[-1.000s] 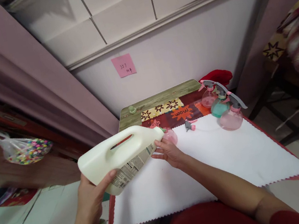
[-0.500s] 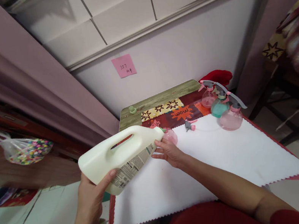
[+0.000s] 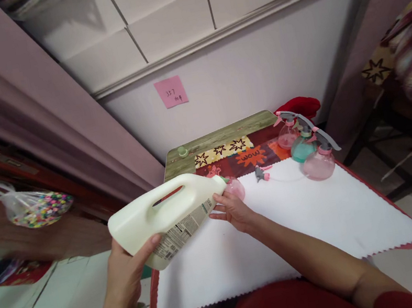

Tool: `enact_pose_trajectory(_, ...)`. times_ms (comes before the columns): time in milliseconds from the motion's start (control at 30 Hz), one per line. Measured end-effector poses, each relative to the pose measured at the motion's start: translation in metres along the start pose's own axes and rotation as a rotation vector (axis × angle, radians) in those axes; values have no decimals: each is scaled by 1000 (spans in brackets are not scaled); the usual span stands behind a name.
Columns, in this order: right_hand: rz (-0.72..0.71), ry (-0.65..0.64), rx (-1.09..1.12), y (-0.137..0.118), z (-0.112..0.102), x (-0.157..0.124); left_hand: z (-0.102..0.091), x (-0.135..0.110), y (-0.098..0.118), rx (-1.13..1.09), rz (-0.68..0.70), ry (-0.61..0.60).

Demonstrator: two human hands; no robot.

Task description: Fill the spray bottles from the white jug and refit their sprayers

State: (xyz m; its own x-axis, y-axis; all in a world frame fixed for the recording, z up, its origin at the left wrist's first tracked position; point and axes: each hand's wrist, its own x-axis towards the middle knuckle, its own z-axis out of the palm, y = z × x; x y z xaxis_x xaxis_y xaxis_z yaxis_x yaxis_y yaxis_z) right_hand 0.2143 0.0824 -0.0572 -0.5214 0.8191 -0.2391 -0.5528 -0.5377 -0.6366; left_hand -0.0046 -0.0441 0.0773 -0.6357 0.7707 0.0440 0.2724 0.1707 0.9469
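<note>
A large pale-cream jug point(image 3: 169, 197) with a moulded handle and a printed label is tipped to the right over the table. My left hand point(image 3: 128, 268), with a green bangle at the wrist, grips its base from below. Near the jug's neck, my right hand point(image 3: 234, 210) supports it from underneath, thumb and fingers against it. The jug's mouth is at the top of a round pink bottle point(image 3: 236, 189), which it partly hides. A grey-and-pink spray head point(image 3: 262, 173) with a thin tube lies to the right on the white mat.
Pink point(image 3: 318, 163) and teal point(image 3: 303, 148) spray bottles stand at the table's right side. A green cap point(image 3: 183, 151) sits at the back left. The white mat point(image 3: 283, 230) covers the table's front. A bag of coloured beads point(image 3: 40, 207) hangs at left.
</note>
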Motion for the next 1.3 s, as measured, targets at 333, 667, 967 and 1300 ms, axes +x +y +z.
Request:
enact_pose_trajectory(333, -3, -3, -1, 0, 0, -1, 1, 0, 2, 4, -7, 9)
enact_pose_trajectory(667, 0, -2, -4, 0, 0, 0, -1, 2, -2, 8, 13, -6)
enact_pose_trajectory(967, 3, 7, 0, 1, 0, 1, -3, 3, -4, 3, 4, -5)
enact_pose_trajectory(1300, 8, 8, 3, 1, 0, 1, -2, 2, -2, -2, 2, -1)
